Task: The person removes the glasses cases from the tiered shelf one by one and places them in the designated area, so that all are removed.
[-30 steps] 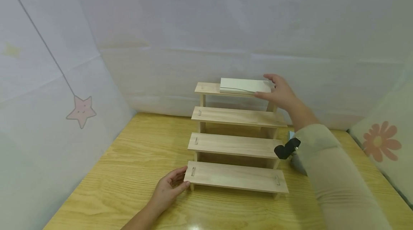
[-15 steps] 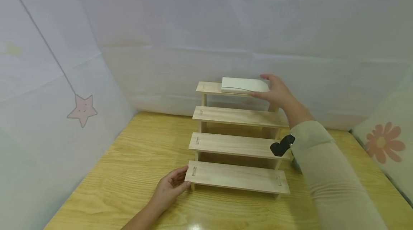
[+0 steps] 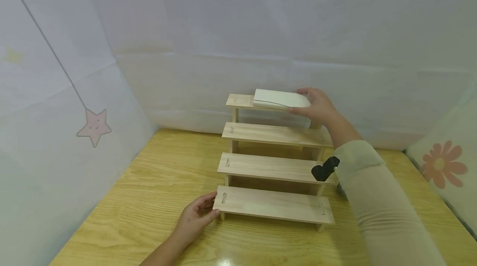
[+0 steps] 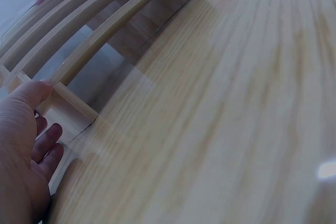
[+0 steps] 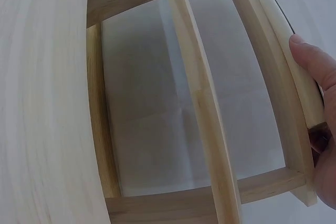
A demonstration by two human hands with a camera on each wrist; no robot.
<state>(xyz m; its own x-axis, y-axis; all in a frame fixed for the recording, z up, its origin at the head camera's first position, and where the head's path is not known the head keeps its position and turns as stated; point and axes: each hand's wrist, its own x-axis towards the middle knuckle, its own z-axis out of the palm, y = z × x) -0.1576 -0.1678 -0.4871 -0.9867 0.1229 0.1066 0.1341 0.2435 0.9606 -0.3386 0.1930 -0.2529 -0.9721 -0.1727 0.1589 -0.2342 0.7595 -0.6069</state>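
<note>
A stepped wooden display shelf [image 3: 275, 202] with several tiers stands on the table. A flat white case with a flap edge [image 3: 279, 97] lies on its top tier, toward the right. My right hand [image 3: 316, 106] holds the case's right end, thumb at the front and fingers at the back; the palm covers that end. In the right wrist view, the thumb [image 5: 310, 59] lies along the case's front edge. My left hand [image 3: 195, 218] grips the left end of the lowest tier, thumb at the front corner. The left wrist view shows its other fingers [image 4: 48, 145] curled beside the end support.
A grey object [image 3: 341, 192], mostly hidden by the right sleeve, sits right of the shelf. White printed cloth [image 3: 201, 79] hangs behind and at both sides. The yellow wood-grain table [image 3: 149, 183] extends left and in front of the shelf.
My right hand has shifted slightly left, covering more of the case's right end. The case has slid a little left on the top tier. The left hand stays at the lowest tier.
</note>
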